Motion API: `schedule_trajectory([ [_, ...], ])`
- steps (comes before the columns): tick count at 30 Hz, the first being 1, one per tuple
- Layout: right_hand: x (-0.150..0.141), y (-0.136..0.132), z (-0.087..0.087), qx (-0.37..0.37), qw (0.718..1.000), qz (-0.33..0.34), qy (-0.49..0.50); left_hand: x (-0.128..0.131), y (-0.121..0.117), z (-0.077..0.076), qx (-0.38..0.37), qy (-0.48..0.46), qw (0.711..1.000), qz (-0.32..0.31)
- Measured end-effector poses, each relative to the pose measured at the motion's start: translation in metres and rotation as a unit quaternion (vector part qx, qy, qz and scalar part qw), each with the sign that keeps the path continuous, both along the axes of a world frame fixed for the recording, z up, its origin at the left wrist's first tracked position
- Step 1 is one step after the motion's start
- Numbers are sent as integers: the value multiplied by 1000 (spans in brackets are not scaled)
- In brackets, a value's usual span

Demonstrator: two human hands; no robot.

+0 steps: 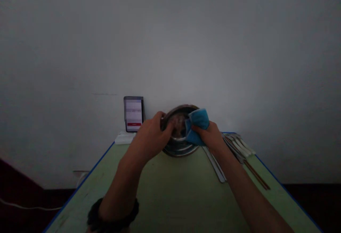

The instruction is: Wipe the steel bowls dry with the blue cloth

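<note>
Plain grey wall [170,41] rises behind our green desk [181,190], whose left and right edges carry a blue trim and whose far edge meets the wall. We hold a shiny metal bowl [179,151] over the far part of the desk, about midway between the far corners, with its open side tipped toward us. We cannot tell whether its underside touches the desk.

Our left hand [153,133] is closed on the bowl's left rim, the thumb reaching over the inside, so the bowl lies just to the right of that palm. Our right hand [210,135] pinches a bunched blue cloth [199,119] and sets it against the right side of the bowl, partly covering the inside. We wear a black band [114,213] around the left wrist.

At the desk's far left corner we see a phone [134,115] standing upright, its screen lit, beside a white object [124,139] that is too dim to name. Toward the far right corner we have white spoons [239,144] in a row, with brown chopsticks [257,175] lying near the right edge. Long flat utensils [215,167] lie between the bowl and our right forearm.
</note>
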State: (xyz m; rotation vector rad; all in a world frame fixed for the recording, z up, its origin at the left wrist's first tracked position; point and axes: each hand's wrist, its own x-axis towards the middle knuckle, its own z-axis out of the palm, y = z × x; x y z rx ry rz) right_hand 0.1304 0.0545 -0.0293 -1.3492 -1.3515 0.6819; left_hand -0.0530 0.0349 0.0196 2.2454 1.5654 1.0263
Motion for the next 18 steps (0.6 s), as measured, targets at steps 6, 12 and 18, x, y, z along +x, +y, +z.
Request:
schedule_trajectory([
  [6,5,-12,18,115,973,-17,-198,-10,1,-3,-63,93,990,-80],
  [12,-16,-6,6,78,979,-70,174,4,2,3,70,-42,996,21],
  [18,-21,-2,0,27,960,8,280,6,-3,7,57,-6,998,39],
])
